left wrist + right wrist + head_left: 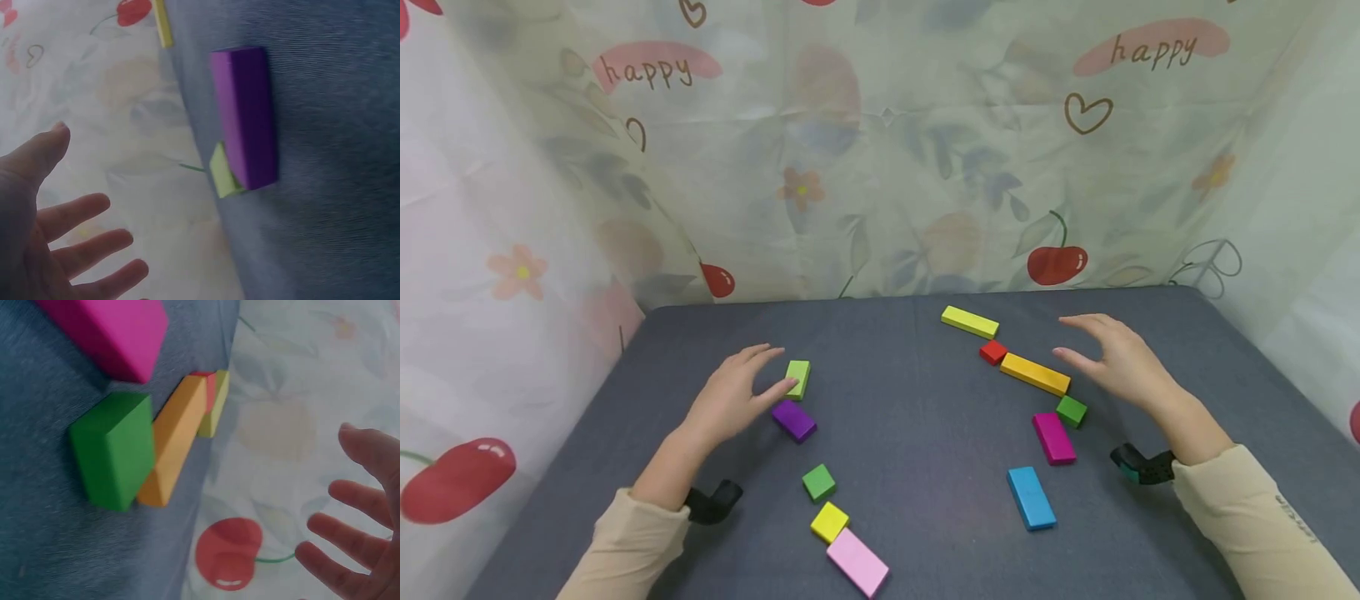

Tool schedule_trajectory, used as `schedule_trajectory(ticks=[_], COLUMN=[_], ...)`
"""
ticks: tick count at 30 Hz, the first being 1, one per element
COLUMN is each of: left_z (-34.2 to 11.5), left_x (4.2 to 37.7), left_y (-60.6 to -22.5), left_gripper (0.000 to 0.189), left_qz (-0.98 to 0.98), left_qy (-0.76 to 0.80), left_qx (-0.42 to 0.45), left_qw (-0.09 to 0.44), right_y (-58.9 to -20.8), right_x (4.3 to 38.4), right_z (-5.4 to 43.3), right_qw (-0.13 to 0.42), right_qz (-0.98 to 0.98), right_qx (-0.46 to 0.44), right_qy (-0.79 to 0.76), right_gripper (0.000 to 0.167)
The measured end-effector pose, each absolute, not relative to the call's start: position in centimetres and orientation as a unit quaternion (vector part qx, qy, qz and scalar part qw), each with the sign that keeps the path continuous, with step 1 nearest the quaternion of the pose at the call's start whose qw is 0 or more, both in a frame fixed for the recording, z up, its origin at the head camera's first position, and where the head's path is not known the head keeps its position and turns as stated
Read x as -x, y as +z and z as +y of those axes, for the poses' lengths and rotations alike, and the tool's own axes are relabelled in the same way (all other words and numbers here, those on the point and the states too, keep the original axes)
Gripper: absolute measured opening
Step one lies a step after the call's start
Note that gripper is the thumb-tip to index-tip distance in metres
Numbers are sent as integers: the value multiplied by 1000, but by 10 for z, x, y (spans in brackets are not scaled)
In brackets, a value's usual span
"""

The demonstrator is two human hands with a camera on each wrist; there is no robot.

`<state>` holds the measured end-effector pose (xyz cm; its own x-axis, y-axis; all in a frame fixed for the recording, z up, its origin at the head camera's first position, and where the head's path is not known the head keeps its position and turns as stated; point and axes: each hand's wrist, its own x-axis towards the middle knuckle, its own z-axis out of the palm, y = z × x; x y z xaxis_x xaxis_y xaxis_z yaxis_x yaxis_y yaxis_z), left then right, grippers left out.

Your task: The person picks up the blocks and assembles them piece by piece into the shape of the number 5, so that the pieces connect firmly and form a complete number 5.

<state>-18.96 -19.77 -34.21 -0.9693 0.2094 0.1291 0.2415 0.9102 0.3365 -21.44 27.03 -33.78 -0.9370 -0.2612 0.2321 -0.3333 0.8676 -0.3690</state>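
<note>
My left hand (730, 398) hovers over the left of the table, fingers spread and holding nothing. Just by its thumb lie a light green block (799, 377) and a purple block (794, 420), both also in the left wrist view. My right hand (1122, 360) hangs in the air on the right, thumb and fingers apart, nothing in it. Nearest to it are an orange bar (1034, 374) and a green block (1071, 411), with a magenta block (1054, 438) beside the green one. A red block (993, 352) sits between the orange bar and a yellow bar (970, 322).
At the front left lie a green block (818, 482), a yellow block (830, 522) and a pink block (858, 562), the last two touching. A blue block (1032, 497) lies front right. Patterned cloth (887, 208) hangs behind the dark table (917, 500).
</note>
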Motion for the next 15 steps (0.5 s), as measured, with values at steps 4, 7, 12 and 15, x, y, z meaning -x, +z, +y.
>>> schedule_trajectory(ticks=[4, 7, 12, 15], left_z=[-202, -204, -204, -204], left_x=[192, 193, 193, 193], left_y=[-352, -358, -366, -369], left_gripper=[57, 56, 56, 57], left_qz=[-976, -974, -973, -973], left_qy=[-188, -194, -193, -189], left_qx=[112, 115, 124, 126], left_qw=[21, 6, -20, -31], right_y=[-345, -351, -359, -363], right_x=[218, 221, 225, 227], right_z=[275, 278, 279, 279], right_qw=[54, 36, 25, 20], right_qz=[-965, -967, -966, -965], right_qx=[-148, -142, -153, -158], right_qy=[208, 206, 208, 207], right_gripper=[57, 56, 51, 50])
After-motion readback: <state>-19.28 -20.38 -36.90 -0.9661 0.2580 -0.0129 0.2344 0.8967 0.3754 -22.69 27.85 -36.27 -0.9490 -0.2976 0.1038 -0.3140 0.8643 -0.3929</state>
